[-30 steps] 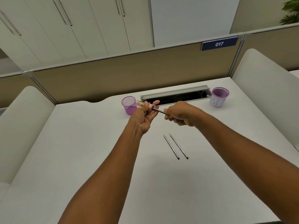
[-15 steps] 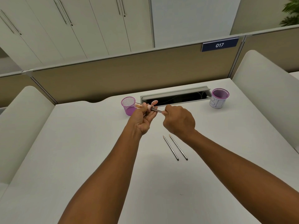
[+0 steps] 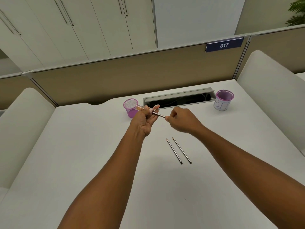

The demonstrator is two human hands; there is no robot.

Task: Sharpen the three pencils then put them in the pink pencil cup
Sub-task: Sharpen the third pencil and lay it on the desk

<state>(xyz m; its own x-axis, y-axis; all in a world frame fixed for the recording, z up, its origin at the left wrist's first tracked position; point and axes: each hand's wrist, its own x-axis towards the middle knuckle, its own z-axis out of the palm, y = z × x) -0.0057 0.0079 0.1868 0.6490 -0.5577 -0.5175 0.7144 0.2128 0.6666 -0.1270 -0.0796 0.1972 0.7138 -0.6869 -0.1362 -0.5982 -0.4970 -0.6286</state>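
Surface: a plain white desk top (image 3: 82,162) with a long grey cable slot (image 3: 179,99) let into it near the far edge; the slot lid stands raised and the opening is dark.
Room: a tan partition panel (image 3: 132,76) rises behind the cable slot and carries a blue plate marked 017 (image 3: 224,45); white cupboard doors with slim handles (image 3: 66,27) stand beyond it; curved white side screens (image 3: 272,90) close both ends of the desk.
Hidden or unclear: the tip of the held pencil is inside the sharpener and cannot be seen; cables within the slot are barely legible; a green plant (image 3: 297,12) is cut off at the upper right corner.
Left hand (image 3: 145,120): fingers curled around a small sharpener with a clear tube and pink cap (image 3: 148,110), just in front of the slot's left end.
Right hand (image 3: 182,120): thumb and fingers pinching the rear of the dark slim pencil (image 3: 159,114), whose front end enters the sharpener.
Loose pencils: two dark slim pencils (image 3: 179,151) lie side by side on the desk, nearer the viewer than the slot, points towards it.
Pink mesh pencil cup (image 3: 130,107): upright, just left of the slot.
Second cup: a purple-rimmed mesh cup with a white paper wrap (image 3: 223,100), upright, just right of the slot.
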